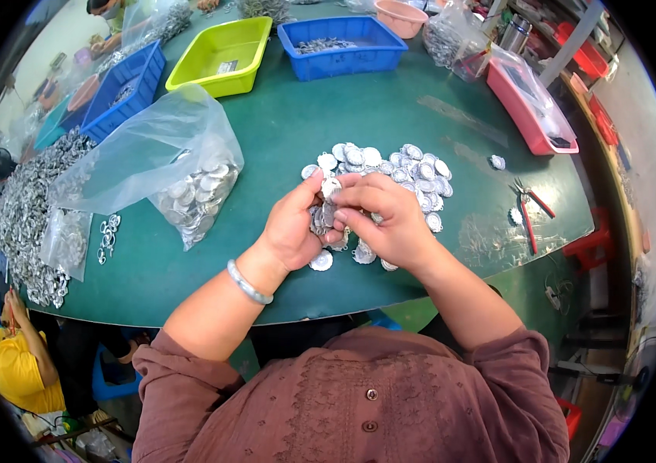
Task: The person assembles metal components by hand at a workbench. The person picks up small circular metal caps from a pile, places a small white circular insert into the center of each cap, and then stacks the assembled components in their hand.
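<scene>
My left hand (289, 228) is closed around a few round silver metal pendants (322, 217), with the thumb and fingers pressed on them. Close against it, my right hand (389, 220) has its thumb and index finger pinched at the same pendants; the fingers partly hide what they grip. Beyond and beside both hands lies a loose pile of silver pendants (420, 174) with scalloped rims. Several more lie under and just in front of my hands, one pendant (321, 260) lying nearest my left wrist.
At left stand a clear plastic bag (204, 193) of pendants and a big heap of metal pieces (27, 208). A yellow-green bin (220, 58) and blue bin (343, 50) stand far. Red-handled pliers (528, 212) and a pink tray (525, 108) lie right. A yellow-shirted person (23, 370) sits lower left.
</scene>
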Tool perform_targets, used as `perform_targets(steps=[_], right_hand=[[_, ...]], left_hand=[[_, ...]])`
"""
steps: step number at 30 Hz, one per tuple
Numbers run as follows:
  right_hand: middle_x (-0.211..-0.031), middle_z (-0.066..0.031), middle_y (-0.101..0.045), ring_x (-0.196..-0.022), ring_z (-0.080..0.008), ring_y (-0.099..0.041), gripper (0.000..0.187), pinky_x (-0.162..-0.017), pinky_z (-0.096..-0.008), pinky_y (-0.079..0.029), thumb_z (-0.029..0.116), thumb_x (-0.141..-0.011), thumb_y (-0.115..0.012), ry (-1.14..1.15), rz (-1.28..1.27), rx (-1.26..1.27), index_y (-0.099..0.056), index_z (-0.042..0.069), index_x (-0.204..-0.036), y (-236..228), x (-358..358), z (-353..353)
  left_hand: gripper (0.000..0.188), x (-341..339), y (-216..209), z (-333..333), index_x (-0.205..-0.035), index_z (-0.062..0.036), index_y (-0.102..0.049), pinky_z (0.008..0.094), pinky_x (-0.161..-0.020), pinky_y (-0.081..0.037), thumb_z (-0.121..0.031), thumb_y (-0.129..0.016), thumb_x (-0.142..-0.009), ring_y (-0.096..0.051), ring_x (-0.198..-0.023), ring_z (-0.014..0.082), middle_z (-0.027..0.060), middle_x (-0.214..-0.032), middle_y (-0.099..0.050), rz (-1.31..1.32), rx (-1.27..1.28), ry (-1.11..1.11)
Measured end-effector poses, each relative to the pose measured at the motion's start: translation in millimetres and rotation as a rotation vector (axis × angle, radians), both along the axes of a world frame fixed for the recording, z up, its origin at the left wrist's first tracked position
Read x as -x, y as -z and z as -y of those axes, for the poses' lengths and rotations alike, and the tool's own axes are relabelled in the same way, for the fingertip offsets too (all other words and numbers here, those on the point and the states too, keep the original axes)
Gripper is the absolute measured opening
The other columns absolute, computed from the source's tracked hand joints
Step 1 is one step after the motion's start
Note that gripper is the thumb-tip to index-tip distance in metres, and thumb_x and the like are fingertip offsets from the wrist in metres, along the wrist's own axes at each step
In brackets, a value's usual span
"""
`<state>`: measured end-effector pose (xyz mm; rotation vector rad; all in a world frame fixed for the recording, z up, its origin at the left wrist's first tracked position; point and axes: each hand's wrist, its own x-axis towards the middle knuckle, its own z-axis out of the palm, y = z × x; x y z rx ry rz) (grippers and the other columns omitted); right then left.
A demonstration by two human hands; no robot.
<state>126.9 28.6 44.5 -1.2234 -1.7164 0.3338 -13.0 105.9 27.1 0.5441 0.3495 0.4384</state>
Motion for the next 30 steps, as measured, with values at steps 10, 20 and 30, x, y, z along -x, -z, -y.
perform_targets(steps=[10,20,30], right_hand=[[-0.078,-0.0029,-0.059,-0.068,-0.0087,-0.051,0.018,-0.064,-0.0211,-0.042,0.016,-0.086,-0.055,0.205,-0.630,0.102,-0.061,0.001,-0.094,-24,-60,13],[-0.081,-0.0053,-0.062,-0.072,-0.0114,-0.057,0.018,-0.067,-0.0247,-0.046,0.009,-0.080,-0.059,0.143,-0.055,0.162,-0.061,-0.001,-0.094,-68,-77,4],[-0.088,-0.0133,-0.058,-0.078,-0.0281,-0.057,0.025,-0.071,-0.0354,-0.046,0.009,-0.073,-0.059,0.196,0.598,0.283,-0.059,0.001,-0.096,14,-89,-61]], left_hand=[[0.052,3,-4,-4,-0.119,0.0006,-0.047,0.0226,-0.047,-0.035,-0.038,-0.027,-0.091,-0.044,-0.061,0.0149,0.0061,-0.078,-0.051,0.122,0.051,0.121],[0.033,5,12,-14,-0.101,-0.0020,-0.055,0.0237,-0.049,-0.040,-0.031,-0.045,-0.088,-0.054,-0.072,0.0181,0.0092,-0.087,-0.056,0.111,0.019,0.005],[0.023,2,1,-11,-0.105,-0.0074,-0.053,0.0220,-0.052,-0.041,-0.006,-0.052,-0.083,-0.053,-0.075,0.0150,0.0056,-0.089,-0.056,-0.017,-0.054,-0.179]])
